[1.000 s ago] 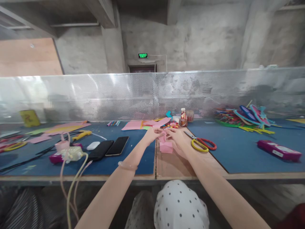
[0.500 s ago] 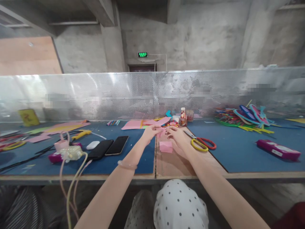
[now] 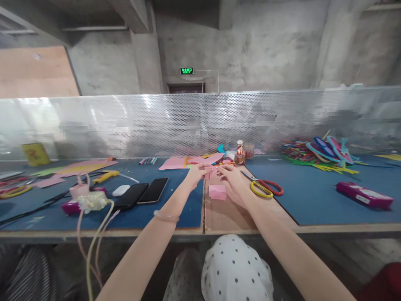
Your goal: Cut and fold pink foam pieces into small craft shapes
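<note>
A small pink paper piece [image 3: 212, 172] is held up between my two hands, above the bare wooden strip of the table. My left hand [image 3: 198, 174] pinches it from the left, fingertips pressed together. From the right, my right hand [image 3: 231, 176] has its thumb and fingertips closed at the piece's edge. Below them a pink paper square [image 3: 217, 192] lies on the wood. Scissors [image 3: 262, 188] with one yellow and one red handle rest just right of my right hand.
Pink sheets [image 3: 175, 163], a bottle [image 3: 240, 153] and a jar [image 3: 249, 151] stand or lie behind my hands. Two phones [image 3: 153, 190], cables and a plug [image 3: 93, 200] are at left. A pipe-cleaner pile [image 3: 297, 154] and purple box [image 3: 364, 195] are at right.
The pink piece between my fingers has shifted slightly, and the whole view has moved a little. Both hands keep nearly the same place.
</note>
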Motion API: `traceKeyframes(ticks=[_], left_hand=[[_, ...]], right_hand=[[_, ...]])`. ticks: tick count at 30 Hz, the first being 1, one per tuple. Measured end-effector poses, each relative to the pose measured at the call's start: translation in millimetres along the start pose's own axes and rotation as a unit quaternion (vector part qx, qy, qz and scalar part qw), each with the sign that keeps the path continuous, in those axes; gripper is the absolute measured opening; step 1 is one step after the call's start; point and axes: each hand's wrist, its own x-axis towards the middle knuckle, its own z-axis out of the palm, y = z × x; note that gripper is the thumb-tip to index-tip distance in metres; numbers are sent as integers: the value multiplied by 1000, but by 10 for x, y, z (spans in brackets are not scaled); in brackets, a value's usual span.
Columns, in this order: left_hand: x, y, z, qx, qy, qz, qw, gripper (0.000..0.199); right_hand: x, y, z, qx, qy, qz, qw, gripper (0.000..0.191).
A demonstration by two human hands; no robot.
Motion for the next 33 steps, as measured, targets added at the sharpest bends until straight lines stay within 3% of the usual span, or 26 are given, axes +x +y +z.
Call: traceKeyframes(ticks=[7, 14, 19, 24, 27, 33], left_hand=[[2, -4, -10, -12, -11, 1, 1000, 37], [1, 5, 9, -23, -4, 10, 1000, 37], [-12, 21, 18, -17, -12, 16, 1000, 36], [-78, 139, 69, -36, -30, 30, 998, 35], [-117, 238, 118, -55, -60, 76, 994, 29], [-179, 367, 170, -75, -46, 94, 992, 21]], right_hand=[[-16, -15, 2, -10, 10, -4, 1000, 23], [-22, -31, -2, -9, -18, -8, 1000, 26], [-32, -56, 8, -27, 10, -17, 999, 24], [-46, -173, 43, -35, 22, -47, 998, 22], [-52, -253, 55, -5, 29, -78, 996, 22], [-63, -320, 80, 38, 16, -91, 995, 22]])
